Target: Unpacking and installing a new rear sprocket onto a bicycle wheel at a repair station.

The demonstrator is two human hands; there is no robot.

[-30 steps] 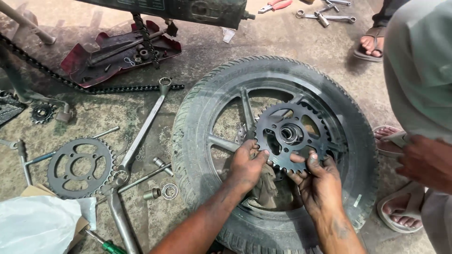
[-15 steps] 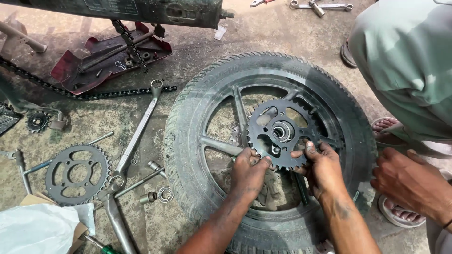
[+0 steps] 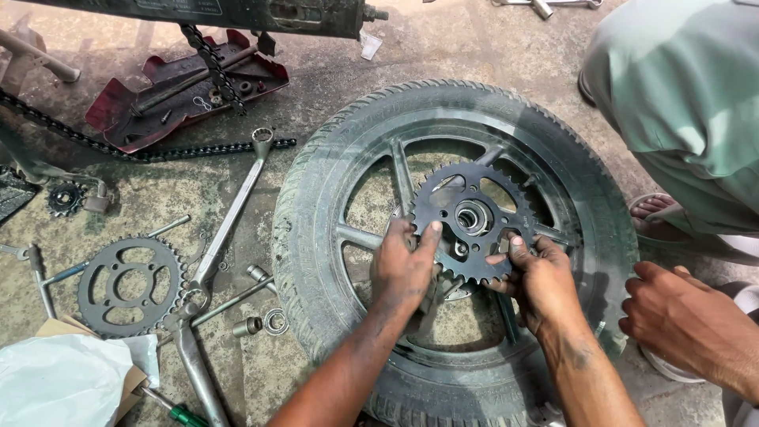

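A motorcycle wheel (image 3: pixel 316 237), tyre still on its black spoked alloy rim, lies flat on the stained concrete floor (image 3: pixel 316 103) and fills the middle of the view. At the right edge a second person crouches in pale green clothing (image 3: pixel 680 103), one sandalled foot (image 3: pixel 656 213) beside the tyre and a hand (image 3: pixel 680 316) resting against the tyre's right side.

Above the wheel a dark metal frame part (image 3: pixel 237 12) runs along the top, and a drive chain (image 3: pixel 150 150) trails across the floor to the left. A dark red tray-like cover (image 3: pixel 118 111) holds small nuts and fittings. A long ring spanner (image 3: pixel 229 213) lies diagonally just left of the tyre, with a second, loose sprocket (image 3: pixel 130 285) near its lower end. A white plastic bag (image 3: pixel 59 387) sits in the bottom left corner.

The black rear sprocket (image 3: pixel 443 205) sits over the wheel hub (image 3: pixel 473 215), at the centre of the rim. The left hand (image 3: pixel 403 265) grips its lower left edge, fingers curled under and thumb pressed on the toothed face. The right hand (image 3: pixel 538 277) holds the lower right edge, fingers half closed around the teeth.

Smaller pieces lie between spanner and tyre: a socket (image 3: pixel 257 274), a short bolt (image 3: pixel 247 326) and a washer (image 3: pixel 275 320). A small front sprocket (image 3: pixel 65 198) rests at far left.
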